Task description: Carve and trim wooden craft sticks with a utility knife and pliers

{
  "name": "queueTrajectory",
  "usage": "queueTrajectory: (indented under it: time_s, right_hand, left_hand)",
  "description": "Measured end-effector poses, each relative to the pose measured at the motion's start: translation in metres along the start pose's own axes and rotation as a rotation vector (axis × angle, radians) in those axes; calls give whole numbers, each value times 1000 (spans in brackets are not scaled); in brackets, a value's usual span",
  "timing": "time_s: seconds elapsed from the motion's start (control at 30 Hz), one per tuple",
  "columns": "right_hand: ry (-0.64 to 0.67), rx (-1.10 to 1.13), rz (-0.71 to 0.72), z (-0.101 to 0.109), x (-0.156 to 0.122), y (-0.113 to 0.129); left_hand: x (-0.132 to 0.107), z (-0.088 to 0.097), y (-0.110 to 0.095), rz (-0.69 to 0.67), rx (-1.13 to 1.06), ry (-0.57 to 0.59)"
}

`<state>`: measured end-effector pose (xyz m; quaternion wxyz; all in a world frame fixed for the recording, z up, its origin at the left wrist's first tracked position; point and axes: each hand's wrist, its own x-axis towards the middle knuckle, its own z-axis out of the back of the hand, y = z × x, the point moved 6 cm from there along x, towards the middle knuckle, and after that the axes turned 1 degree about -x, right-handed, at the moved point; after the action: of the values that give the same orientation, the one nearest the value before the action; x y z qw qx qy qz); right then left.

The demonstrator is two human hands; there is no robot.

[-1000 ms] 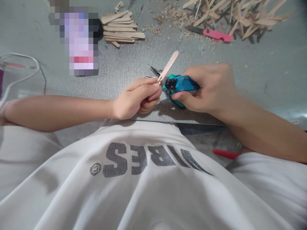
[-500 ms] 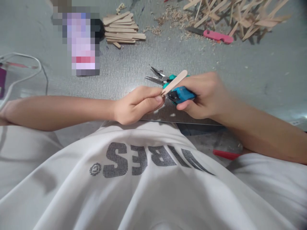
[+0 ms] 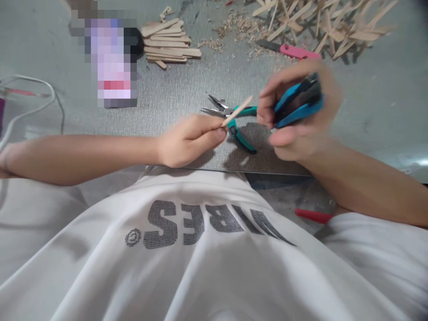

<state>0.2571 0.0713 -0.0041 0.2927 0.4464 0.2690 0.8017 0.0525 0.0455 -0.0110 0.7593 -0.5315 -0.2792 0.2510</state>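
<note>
My left hand is closed, pinching the lower end of a wooden craft stick between thumb and fingers. The stick tilts up to the right, its narrow edge towards me. My right hand is wrapped round a small blue-and-black stapler, a little to the right of the stick and apart from it; both are somewhat blurred. Beneath the stick, needle-nose pliers with teal handles lie on the table, jaws apart and pointing left. My right fingers partly hide the end of one handle.
A pile of craft sticks lies at the back left beside a pixelated object. Wood shavings, a pink-handled cutter and several crossed stick pieces lie at the back right. A white cable loops at the left.
My right hand has moved right and slightly up with the stapler, away from the stick, uncovering the pliers' handles. In my left hand, the stick has turned from its flat face to its edge.
</note>
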Motion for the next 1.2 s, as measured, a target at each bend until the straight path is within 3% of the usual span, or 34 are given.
queueTrajectory:
  time_s: [0.1, 0.2, 0.47, 0.57, 0.8, 0.97, 1.2]
  right_hand:
    - [-1, 114, 122, -5, 3, 18]
    - [78, 24, 142, -11, 4, 35]
    - [41, -53, 24, -4, 4, 45]
    - [16, -73, 11, -4, 5, 41]
    - [-111, -181, 275, 1, 0, 29]
    - [55, -383, 134, 5, -7, 19]
    - [-25, -376, 310, 7, -4, 12]
  left_hand:
    - [0, -3, 0, 46, 115, 64]
    - [-1, -5, 0, 57, 145, 103]
    - [2, -4, 0, 56, 23, 83]
    - [0, 0, 3, 79, -50, 17]
    - [-12, 15, 20, 85, -165, -178]
    - [-11, 20, 17, 28, -207, -266]
    - [-11, 20, 21, 151, -273, -324]
